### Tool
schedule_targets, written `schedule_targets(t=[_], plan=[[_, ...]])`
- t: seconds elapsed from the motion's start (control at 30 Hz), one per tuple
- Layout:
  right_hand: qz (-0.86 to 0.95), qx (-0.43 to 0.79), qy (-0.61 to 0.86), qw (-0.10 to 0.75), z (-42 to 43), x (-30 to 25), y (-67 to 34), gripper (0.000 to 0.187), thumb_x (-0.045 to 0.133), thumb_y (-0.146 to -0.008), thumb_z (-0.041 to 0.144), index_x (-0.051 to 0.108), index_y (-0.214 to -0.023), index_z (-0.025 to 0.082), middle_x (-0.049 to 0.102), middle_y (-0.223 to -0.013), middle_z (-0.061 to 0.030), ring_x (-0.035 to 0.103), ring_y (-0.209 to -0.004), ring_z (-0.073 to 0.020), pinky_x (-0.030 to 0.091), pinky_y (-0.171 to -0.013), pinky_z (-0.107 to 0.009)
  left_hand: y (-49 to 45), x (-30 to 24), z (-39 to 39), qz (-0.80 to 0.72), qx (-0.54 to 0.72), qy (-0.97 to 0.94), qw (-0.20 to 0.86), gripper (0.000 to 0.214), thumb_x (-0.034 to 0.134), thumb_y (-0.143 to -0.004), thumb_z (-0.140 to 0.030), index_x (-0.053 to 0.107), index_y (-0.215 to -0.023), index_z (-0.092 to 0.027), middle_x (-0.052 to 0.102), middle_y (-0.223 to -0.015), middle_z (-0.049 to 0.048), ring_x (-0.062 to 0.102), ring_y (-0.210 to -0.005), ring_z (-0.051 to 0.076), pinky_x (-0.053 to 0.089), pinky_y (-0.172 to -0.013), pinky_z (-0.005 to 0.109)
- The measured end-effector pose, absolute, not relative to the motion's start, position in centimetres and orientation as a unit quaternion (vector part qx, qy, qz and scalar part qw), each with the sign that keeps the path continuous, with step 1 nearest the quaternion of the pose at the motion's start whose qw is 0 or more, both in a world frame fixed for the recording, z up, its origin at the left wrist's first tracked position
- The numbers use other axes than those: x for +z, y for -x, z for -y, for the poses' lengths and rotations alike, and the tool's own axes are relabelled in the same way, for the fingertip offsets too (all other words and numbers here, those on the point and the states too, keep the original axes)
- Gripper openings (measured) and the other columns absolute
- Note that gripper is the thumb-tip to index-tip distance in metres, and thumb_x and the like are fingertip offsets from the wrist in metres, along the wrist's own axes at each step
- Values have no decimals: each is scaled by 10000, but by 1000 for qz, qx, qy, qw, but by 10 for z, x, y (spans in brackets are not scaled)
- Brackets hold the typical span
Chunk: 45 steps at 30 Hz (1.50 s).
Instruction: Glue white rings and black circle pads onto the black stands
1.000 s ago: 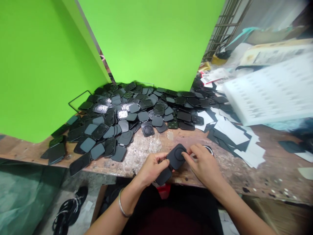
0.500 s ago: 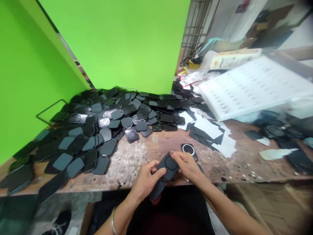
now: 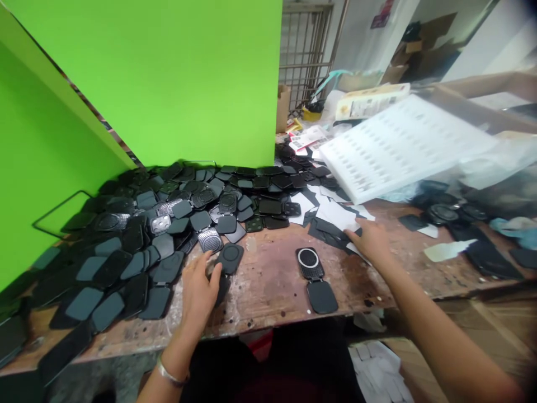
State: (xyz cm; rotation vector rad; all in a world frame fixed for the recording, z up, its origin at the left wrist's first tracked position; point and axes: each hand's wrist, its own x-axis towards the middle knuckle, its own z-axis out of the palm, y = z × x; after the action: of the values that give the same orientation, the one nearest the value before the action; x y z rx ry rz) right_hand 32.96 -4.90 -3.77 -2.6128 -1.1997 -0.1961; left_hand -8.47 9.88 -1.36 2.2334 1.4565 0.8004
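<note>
My left hand (image 3: 199, 291) is over the table at centre left, thumb and fingers apart. It is beside a black hinged folding pad (image 3: 231, 257) with a round ring mark, whose lower half is partly hidden by the hand. My right hand (image 3: 371, 240) reaches to a loose pile of white and dark cards (image 3: 335, 218). Its thumb and forefinger are at the pile's near edge, slightly apart, with the other fingers hidden. Between my hands a second hinged pad (image 3: 322, 296) lies unfolded, a white ring on its upper panel.
A large heap of black hinged pads (image 3: 163, 246) covers the table's left and back, against a green panel (image 3: 188, 84). A white slotted foam tray (image 3: 403, 148) stands tilted at back right. A pale bottle (image 3: 448, 250) and dark parts lie at the right.
The pad held in both hands is now on the table by my left hand. My hands have parted, the right moving to the cards. The view has shifted right.
</note>
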Motion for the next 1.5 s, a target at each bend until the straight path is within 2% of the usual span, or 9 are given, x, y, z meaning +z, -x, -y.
schedule_targets(t=[0.27, 0.57, 0.67, 0.77, 0.97, 1.13, 1.23, 1.33, 1.5], plan=[[472, -57, 876, -84, 44, -24, -323, 409, 418, -951, 370, 727, -894, 108, 723, -878, -204, 667, -871, -304, 396, -746, -359, 59, -5, -58, -408, 333, -817, 233, 249, 538, -907, -298, 671, -1088, -190, 652, -1115, 115, 571, -1084, 272, 432, -979, 448], [449, -35, 889, -81, 44, -16, -320, 385, 350, -979, 290, 696, -919, 131, 711, -835, -167, 667, -765, -253, 374, -650, -314, 49, -7, -38, -343, 288, -831, 331, 199, 550, -899, -239, 706, -1019, -207, 702, -1024, 91, 600, -1017, 257, 457, -929, 428], [414, -99, 905, 2, 47, -7, -317, 371, 325, -962, 255, 665, -915, 115, 682, -863, -187, 643, -809, -258, 392, -663, -319, 51, -5, -36, -353, 291, -813, 359, 203, 558, -895, -259, 711, -1020, -212, 710, -1036, 94, 606, -1031, 263, 448, -943, 431], [395, -167, 876, 223, 47, 8, -297, 348, 320, -942, 303, 622, -847, 159, 660, -844, -168, 611, -860, -262, 416, -724, -333, 51, -3, -36, -385, 291, -775, 408, 199, 575, -885, -298, 728, -987, -222, 724, -1025, 87, 621, -1025, 268, 445, -943, 416], [398, 143, 749, 510, 40, 25, -207, 367, 476, -878, 551, 589, -760, 223, 582, -604, -21, 542, -584, -185, 426, -594, -301, 36, 7, -32, -407, 276, -567, 660, 356, 778, -721, -359, 732, -1018, -170, 747, -1008, 101, 668, -950, 250, 486, -887, 356], [454, 290, 677, 501, 35, 10, -146, 358, 491, -908, 524, 635, -816, 209, 634, -688, -38, 573, -602, -184, 466, -573, -305, 21, 14, -35, -316, 324, -350, 820, 543, 893, -577, -329, 715, -1052, -135, 744, -1027, 121, 674, -994, 247, 481, -926, 353], [569, 118, 654, 483, 30, 5, -132, 286, 578, -894, 387, 658, -1097, 202, 671, -1085, -126, 634, -963, -260, 518, -840, -403, 23, 12, -39, -322, 350, -295, 829, 431, 888, -578, -296, 734, -943, -124, 762, -907, 98, 695, -895, 230, 499, -889, 350], [680, -24, 596, 425, 22, 10, -131, 391, 600, -892, 264, 601, -1282, 235, 528, -1386, -142, 447, -1307, -321, 395, -1059, -526, 32, 10, -40, -323, 348, -301, 827, 385, 875, -597, -261, 736, -935, -136, 765, -892, 80, 693, -836, 206, 507, -846, 332], [746, 17, 543, 385, 8, 14, -136, 204, 626, -889, 227, 660, -1088, 203, 664, -1157, -117, 534, -1171, -293, 463, -981, -519, 45, 10, -40, -324, 311, -341, 826, 382, 875, -622, -310, 740, -943, -154, 759, -906, 65, 677, -831, 197, 506, -797, 315]])
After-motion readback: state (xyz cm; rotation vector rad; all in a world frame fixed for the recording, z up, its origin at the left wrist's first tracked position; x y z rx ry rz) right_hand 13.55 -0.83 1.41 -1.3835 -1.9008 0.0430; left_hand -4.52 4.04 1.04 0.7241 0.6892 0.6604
